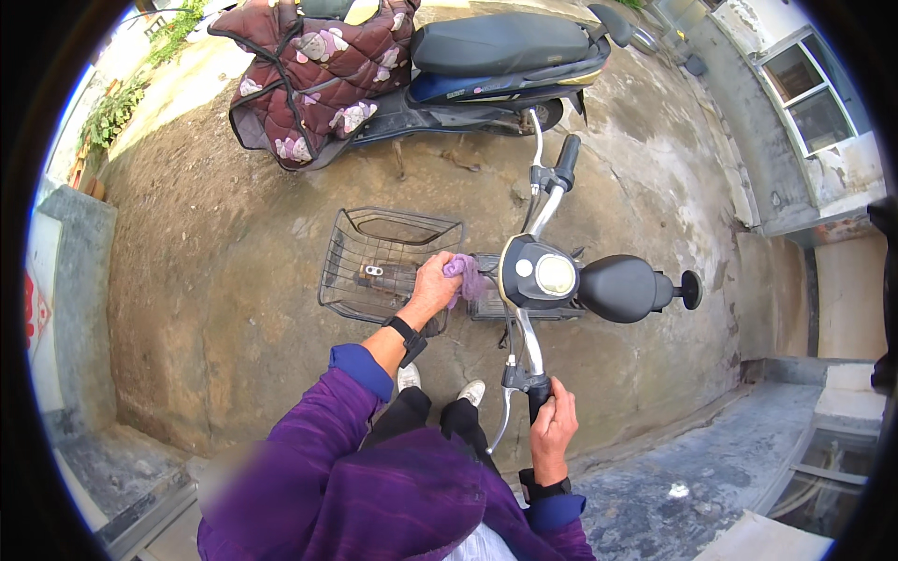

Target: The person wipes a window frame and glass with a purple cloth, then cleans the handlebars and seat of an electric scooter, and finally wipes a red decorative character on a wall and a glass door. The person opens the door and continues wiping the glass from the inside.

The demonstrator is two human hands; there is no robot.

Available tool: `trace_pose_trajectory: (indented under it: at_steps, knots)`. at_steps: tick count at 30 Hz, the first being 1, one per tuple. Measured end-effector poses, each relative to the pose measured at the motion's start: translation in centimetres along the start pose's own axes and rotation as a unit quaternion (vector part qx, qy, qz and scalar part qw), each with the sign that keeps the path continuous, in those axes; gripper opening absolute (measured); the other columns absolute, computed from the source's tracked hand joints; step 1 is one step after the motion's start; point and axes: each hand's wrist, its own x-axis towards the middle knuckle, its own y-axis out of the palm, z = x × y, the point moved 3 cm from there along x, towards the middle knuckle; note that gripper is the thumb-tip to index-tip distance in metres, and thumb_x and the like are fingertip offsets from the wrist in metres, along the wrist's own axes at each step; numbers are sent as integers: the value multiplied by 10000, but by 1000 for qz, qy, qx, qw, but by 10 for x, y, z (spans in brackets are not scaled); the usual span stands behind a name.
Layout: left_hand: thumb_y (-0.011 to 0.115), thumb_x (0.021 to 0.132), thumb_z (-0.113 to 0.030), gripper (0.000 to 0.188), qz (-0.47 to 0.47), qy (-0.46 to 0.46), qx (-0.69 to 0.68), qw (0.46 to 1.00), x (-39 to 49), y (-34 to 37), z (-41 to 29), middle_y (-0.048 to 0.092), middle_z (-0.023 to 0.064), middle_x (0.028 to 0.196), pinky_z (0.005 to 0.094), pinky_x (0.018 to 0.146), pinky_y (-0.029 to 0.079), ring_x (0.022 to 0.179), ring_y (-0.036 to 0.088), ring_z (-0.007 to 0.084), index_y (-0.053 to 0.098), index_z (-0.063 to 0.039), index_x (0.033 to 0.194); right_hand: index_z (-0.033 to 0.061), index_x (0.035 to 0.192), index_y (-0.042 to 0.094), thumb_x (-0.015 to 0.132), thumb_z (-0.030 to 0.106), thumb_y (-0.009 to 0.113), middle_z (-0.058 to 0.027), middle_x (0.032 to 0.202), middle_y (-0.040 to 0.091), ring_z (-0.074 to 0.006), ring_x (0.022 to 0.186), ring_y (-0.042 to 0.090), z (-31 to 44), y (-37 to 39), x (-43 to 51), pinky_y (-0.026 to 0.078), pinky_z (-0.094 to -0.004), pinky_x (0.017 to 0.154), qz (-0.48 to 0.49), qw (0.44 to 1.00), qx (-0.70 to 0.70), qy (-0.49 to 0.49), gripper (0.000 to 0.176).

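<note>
A small electric bike stands crosswise before me, with a black wire basket (340,245) at its left end and a black saddle (617,289) towards the right. My left hand (433,286) grips a crumpled purple cloth (463,275) between the basket and the round-dialled headset (539,275). Around the near black handlebar grip (539,400), my right hand (554,421) is closed, beside the silver brake lever (503,421). The far handlebar grip (569,156) is untouched.
Beyond the bike a blue scooter (463,91) is parked, its front draped with a maroon quilted cover (323,77). A low concrete wall (77,301) stands at left. A windowed building wall (772,140) rises at right. My shoes (471,393) are on the concrete ground.
</note>
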Motion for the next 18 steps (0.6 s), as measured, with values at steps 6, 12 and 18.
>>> trace_pose_trajectory:
  at_steps: [6, 12, 18]
  knots:
    - [740, 796, -187, 339, -65, -87, 115, 987, 83, -51, 67, 757, 228, 1023, 445, 901, 566, 1021, 728, 384, 736, -51, 1106, -22, 1263, 666, 928, -11, 495, -200, 981, 649, -365, 882, 643, 1, 0, 2, 531, -424, 806, 7, 1000, -12, 7, 376]
    - [719, 853, -151, 244, -250, -140, 132, 949, 118, -123, 117, 761, 217, 1001, 458, 875, 564, 976, 736, 384, 728, -26, 1062, -34, 1259, 662, 908, -18, 489, -217, 961, 647, -384, 852, 637, 1, 0, 3, 528, -440, 780, 8, 1000, -19, 1, 392]
    - [752, 851, -103, 235, -209, -145, 47, 966, 106, -80, 115, 763, 192, 978, 410, 826, 573, 939, 747, 327, 712, -27, 1070, -47, 1262, 658, 894, -28, 486, -223, 957, 643, -386, 843, 633, 0, 2, 3, 528, -441, 776, 9, 1000, -3, 7, 407]
